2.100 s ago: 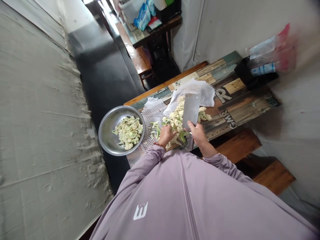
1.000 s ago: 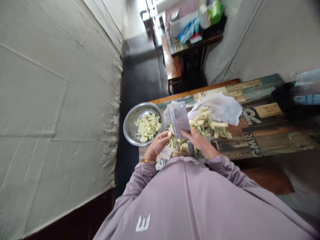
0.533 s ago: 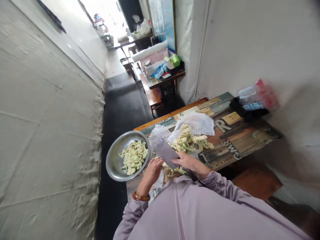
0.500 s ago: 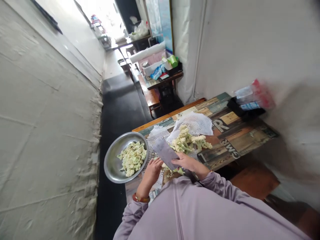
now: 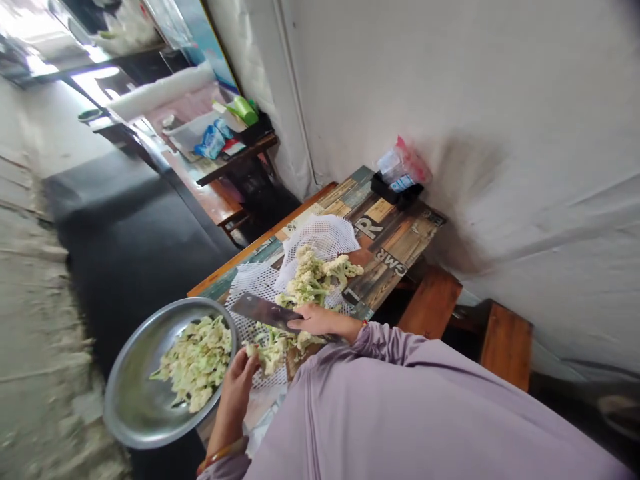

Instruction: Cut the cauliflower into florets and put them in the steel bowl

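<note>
- R hand point(image 5: 320, 321), ctr frame: fingers clamped round handle end of dark, broad rectangular steel cleaver point(image 5: 260, 311). Blade lies near-flat, pointing left twd bowl.
- L hand point(image 5: 239, 381), lower left of ctr: fingers point(image 5: 250, 360) bent onto clump of pale cut cauliflower florets point(image 5: 273, 348) just below blade. Firm grip or only touch, can't tell.
- Round shiny steel bowl point(image 5: 125, 407), lower left, at table's left edge, holds heap of chopped cauliflower bits point(image 5: 197, 360).
- Uncut pale-green cauliflower pile point(image 5: 315, 277) sits above R hand, on white mesh net point(image 5: 327, 233).
- All on patchwork painted-wood table point(image 5: 395, 243) w/ big letters. Black holder w/ plastic packets point(image 5: 400, 181) at its far end, upper right of ctr.
- Brown wood bench point(image 5: 433, 300) just right of table.
</note>
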The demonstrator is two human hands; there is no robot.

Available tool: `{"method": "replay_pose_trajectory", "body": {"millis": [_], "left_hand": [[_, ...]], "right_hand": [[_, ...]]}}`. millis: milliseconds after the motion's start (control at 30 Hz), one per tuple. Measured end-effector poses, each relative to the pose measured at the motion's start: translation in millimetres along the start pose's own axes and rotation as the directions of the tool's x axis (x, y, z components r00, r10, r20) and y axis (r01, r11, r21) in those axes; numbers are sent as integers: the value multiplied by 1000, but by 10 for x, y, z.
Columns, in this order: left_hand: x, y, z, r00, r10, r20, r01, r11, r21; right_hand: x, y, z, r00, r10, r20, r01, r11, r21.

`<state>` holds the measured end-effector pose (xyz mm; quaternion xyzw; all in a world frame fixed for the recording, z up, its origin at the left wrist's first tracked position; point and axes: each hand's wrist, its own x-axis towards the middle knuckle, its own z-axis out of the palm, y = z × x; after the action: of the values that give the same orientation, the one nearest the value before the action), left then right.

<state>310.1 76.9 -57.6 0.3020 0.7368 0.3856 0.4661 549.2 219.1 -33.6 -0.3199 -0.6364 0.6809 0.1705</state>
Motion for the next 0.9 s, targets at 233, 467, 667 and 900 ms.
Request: {"method": "replay_pose_trajectory", "body": {"millis": [233,467,667,900], "left_hand": [[-64,348,158,1000,-16,6,17,988,-154],[-107,565,367,995,4,-96,-28,968,-251],[-215,609,258,996,-88,13,83,861,-502],[-302,440,285,977,-86,197,190,772,-606]], "right_hand": [[26,36,143,990,-46,135,22,984,178],[-134,-256,188,978,14,208,-86,936,342],[-152,-54,281,968,249,13,-218,821,527],[-154,38,356,984,170,60,-173,798,577]]}}
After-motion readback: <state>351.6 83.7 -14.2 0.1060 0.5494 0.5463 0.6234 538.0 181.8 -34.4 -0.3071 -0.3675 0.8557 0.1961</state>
